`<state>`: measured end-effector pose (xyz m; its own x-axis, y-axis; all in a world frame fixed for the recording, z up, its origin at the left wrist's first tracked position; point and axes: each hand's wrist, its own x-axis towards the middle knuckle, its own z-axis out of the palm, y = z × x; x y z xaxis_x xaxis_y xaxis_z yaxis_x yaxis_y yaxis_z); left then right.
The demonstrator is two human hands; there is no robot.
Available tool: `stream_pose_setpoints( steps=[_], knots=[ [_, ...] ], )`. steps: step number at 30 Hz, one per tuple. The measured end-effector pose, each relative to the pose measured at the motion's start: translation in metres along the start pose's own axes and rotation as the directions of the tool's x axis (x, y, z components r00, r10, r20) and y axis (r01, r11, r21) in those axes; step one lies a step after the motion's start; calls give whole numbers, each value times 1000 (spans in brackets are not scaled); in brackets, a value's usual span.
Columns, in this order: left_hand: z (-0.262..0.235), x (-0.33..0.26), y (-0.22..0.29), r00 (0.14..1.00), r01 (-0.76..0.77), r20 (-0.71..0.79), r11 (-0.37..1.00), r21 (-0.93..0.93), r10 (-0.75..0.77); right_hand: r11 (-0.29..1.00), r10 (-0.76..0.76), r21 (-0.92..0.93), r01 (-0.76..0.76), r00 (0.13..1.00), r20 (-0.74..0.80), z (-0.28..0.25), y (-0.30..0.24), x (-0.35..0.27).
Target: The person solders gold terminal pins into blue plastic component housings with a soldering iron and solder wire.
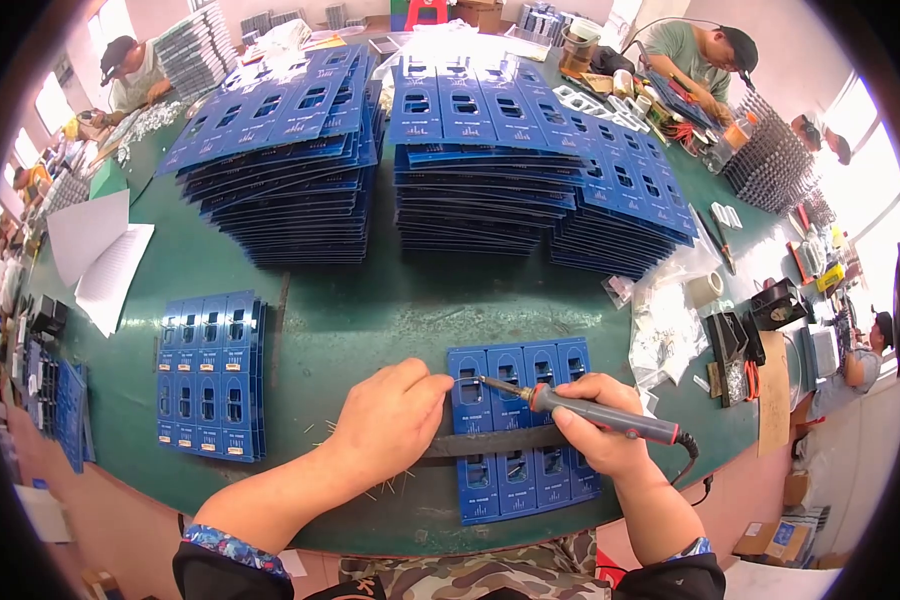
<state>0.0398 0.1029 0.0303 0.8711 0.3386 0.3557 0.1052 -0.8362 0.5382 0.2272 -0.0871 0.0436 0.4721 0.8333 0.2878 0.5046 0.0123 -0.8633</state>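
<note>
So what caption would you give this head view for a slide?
Right hand holds a soldering iron to a blue circuit board panel; left hand steadies it.

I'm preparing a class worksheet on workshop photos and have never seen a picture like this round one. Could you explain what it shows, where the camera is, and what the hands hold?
The camera sits on a person's head and looks down, so its wide lens bends edges. The two bare forearms from below are that person's own. The right hand grips a soldering iron, tip on a blue panel of circuit boards. The left hand pinches something thin at the same spot; too small to tell. The green table carries tall stacks of blue panels. Other people work around it.
</note>
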Motion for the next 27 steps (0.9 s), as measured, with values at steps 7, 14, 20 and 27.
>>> stream_pose_setpoints(
  steps=[7,14,20,27],
  knots=[
    [0,0,1,1000,1,9,1000,1,-1,1000,-13,2,13,1000,-8,1,0,-1],
    [0,0,1,1000,3,17,1000,-4,-2,1000,-17,-13,17,1000,-8,-1,0,-2],
    [-2,-1,3,1000,-1,26,1000,-12,2,999,30,34,-28,998,-61,-3,1,-6],
    [0,-1,2,999,-1,35,1000,-13,1,1000,-14,-8,14,999,-41,-1,0,-4]
  ],
)
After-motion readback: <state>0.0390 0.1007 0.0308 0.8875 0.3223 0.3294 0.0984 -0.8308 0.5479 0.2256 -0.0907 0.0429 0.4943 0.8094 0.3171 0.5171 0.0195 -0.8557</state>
